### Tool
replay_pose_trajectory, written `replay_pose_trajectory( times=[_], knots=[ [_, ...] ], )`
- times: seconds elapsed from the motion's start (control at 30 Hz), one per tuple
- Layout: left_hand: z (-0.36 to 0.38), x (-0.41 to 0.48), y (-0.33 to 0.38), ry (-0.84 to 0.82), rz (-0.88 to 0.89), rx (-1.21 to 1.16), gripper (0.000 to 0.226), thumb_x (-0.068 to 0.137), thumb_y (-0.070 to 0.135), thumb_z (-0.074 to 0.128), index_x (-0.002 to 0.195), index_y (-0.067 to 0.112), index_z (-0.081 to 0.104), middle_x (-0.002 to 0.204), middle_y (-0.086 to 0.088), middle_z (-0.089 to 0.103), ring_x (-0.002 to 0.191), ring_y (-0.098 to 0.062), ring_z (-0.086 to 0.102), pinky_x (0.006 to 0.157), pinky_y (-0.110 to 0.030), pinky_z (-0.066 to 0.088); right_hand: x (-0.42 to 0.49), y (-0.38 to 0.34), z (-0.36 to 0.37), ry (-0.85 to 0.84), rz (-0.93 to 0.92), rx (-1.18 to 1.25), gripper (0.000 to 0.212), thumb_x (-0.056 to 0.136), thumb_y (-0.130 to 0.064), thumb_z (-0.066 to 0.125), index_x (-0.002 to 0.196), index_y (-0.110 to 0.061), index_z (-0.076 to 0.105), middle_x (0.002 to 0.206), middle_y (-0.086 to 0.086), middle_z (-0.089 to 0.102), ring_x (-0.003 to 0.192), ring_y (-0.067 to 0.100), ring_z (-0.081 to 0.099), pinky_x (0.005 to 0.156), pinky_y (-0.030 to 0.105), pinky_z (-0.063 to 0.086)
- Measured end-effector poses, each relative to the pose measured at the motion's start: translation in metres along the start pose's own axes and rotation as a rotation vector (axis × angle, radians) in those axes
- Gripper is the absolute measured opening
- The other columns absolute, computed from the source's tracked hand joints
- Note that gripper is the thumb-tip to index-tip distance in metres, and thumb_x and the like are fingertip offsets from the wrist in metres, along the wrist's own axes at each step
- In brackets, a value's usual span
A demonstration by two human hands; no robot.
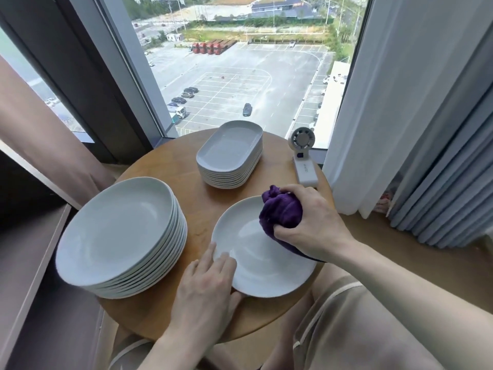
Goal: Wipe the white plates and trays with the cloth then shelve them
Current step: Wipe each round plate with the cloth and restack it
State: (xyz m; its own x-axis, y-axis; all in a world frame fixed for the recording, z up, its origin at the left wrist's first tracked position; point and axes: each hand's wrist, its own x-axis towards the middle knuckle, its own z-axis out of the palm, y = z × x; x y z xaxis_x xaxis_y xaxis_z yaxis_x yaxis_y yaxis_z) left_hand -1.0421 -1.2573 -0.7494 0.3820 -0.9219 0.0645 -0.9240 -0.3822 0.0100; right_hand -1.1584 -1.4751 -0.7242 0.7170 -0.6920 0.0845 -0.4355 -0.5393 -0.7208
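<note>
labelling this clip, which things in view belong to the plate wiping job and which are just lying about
Job:
single plate, left hand resting on its rim
purple cloth, gripped by the right hand
stack of round plates
stack of oval trays

Lying about:
small white fan
curtains

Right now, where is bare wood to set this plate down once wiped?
Bare wood shows on the table far-left, between the plate stack and tray stack, and along the near edge beside the left hand. Crowded right: fan, right hand, cloth.
</note>
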Motion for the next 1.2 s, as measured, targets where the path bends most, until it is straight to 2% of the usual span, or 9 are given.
replay_pose_trajectory(
  times=[0.13,0.23,0.4,0.5,0.6,0.7,0.77,0.9,1.2],
  knots=[
    [0.001,-0.002,0.005,0.059,0.045,0.020,0.031,0.069,0.027,0.092,0.089,0.020,0.070,0.112,-0.006,0.075,0.123,-0.043,0.062,0.064,-0.041,0.062,0.009,0.007,-0.013,0.071,0.046,0.109,0.080,0.054,-0.064,0.068,0.129,-0.041,0.054,0.115,-0.012,0.059,0.103,0.010,0.059,0.086,0.029,0.053],
    [-0.001,-0.001,0.005,0.231,0.067,-0.077,0.015,0.085,0.034,0.076,0.087,0.021,0.071,0.109,0.002,0.075,0.123,-0.040,0.063,0.051,-0.036,0.059,0.016,0.012,-0.025,0.079,0.127,0.218,0.072,0.053,-0.062,0.071,0.121,-0.046,0.056,0.108,-0.016,0.064,0.094,0.005,0.063,0.076,0.024,0.053],
    [-0.007,0.001,-0.008,0.287,0.023,-0.334,0.033,0.096,0.050,0.046,0.096,0.026,0.070,0.110,0.015,0.073,0.133,-0.025,0.057,0.077,-0.038,0.060,0.022,0.017,-0.033,0.130,0.245,0.473,0.046,0.058,-0.049,0.080,0.100,-0.050,0.062,0.088,-0.015,0.071,0.072,-0.002,0.068,0.053,0.012,0.049],
    [-0.007,0.001,-0.013,0.317,-0.036,-0.508,0.027,0.094,0.050,0.049,0.102,0.032,0.068,0.114,0.024,0.068,0.129,0.000,0.053,0.092,-0.026,0.051,0.026,0.019,-0.033,0.140,0.327,0.638,0.046,0.055,-0.048,0.080,0.099,-0.040,0.068,0.084,-0.007,0.075,0.064,0.011,0.070,0.053,0.023,0.052],
    [-0.010,0.002,-0.014,0.342,-0.132,-0.693,0.013,0.097,0.047,0.057,0.105,0.039,0.064,0.104,0.031,0.066,0.102,0.008,0.062,0.081,-0.005,0.041,0.029,0.022,-0.034,0.097,0.379,0.800,0.050,0.057,-0.041,0.081,0.103,-0.023,0.071,0.077,0.008,0.073,0.061,0.025,0.064,0.056,0.036,0.052],
    [-0.016,0.004,-0.015,0.362,-0.232,-0.853,0.017,0.095,0.055,0.056,0.096,0.042,0.066,0.077,0.007,0.068,0.071,-0.012,0.065,0.069,-0.024,0.051,0.029,0.024,-0.033,0.083,0.406,0.862,0.054,0.057,-0.040,0.081,0.103,-0.014,0.069,0.072,0.011,0.069,0.060,0.027,0.062,0.055,0.036,0.052],
    [-0.023,0.008,-0.016,0.356,-0.360,-1.091,0.028,0.096,0.058,0.059,0.095,0.032,0.070,0.079,-0.006,0.073,0.075,-0.028,0.073,0.072,-0.043,0.059,0.029,0.023,-0.030,0.076,0.406,0.855,0.057,0.056,-0.041,0.082,0.104,-0.014,0.069,0.074,0.011,0.070,0.062,0.027,0.063,0.059,0.037,0.052],
    [-0.035,0.015,-0.015,0.323,-0.526,-1.608,0.037,0.087,0.040,0.061,0.103,0.010,0.075,0.106,-0.006,0.077,0.099,-0.027,0.074,0.073,-0.041,0.064,0.027,0.021,-0.026,0.063,0.389,0.847,0.058,0.058,-0.042,0.082,0.107,-0.015,0.069,0.078,0.011,0.072,0.064,0.025,0.065,0.061,0.036,0.052],
    [-0.030,0.016,0.000,0.018,-0.793,-2.216,0.029,0.088,0.034,0.060,0.103,0.018,0.080,0.117,-0.007,0.076,0.101,-0.035,0.074,0.068,-0.054,0.061,0.026,0.020,-0.020,0.102,0.359,0.844,0.057,0.056,-0.044,0.082,0.107,-0.021,0.071,0.088,0.010,0.073,0.074,0.023,0.066,0.072,0.041,0.055]
  ],
)
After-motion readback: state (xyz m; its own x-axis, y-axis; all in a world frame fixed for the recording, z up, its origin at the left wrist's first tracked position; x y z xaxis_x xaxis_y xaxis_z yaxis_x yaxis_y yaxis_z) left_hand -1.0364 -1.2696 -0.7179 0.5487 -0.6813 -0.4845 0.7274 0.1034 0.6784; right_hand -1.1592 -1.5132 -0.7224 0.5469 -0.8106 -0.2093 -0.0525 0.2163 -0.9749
